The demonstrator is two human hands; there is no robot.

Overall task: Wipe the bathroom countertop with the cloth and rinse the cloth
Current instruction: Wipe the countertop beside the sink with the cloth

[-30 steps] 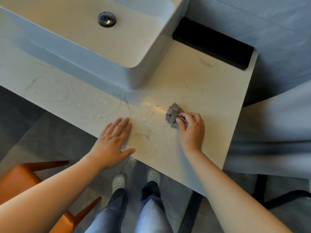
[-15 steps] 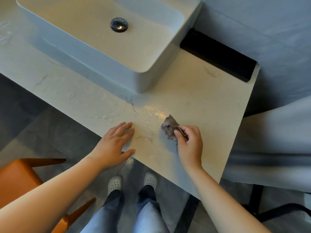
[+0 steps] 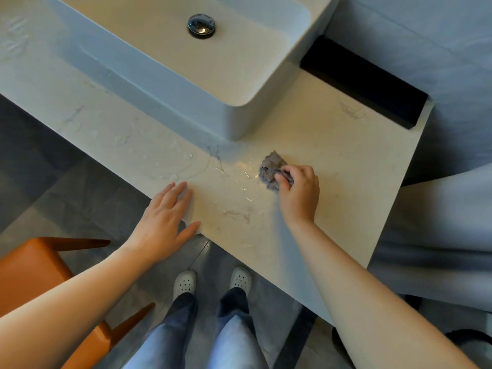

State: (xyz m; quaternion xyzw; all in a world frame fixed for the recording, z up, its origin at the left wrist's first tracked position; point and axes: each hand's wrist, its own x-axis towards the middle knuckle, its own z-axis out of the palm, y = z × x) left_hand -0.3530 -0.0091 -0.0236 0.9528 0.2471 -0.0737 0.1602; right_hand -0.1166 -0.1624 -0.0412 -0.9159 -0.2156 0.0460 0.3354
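The right hand (image 3: 299,194) grasps a crumpled grey cloth (image 3: 271,169), pressing it onto the pale countertop (image 3: 332,166) just near of the white basin (image 3: 213,83). To its left, the left hand (image 3: 163,222) rests flat, fingers released, at the counter's near edge among wet streaks (image 3: 239,182).

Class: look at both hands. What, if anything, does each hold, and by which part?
The right hand grips the grey cloth by its near edge, on the countertop. The left hand holds nothing; it rests flat on the countertop.
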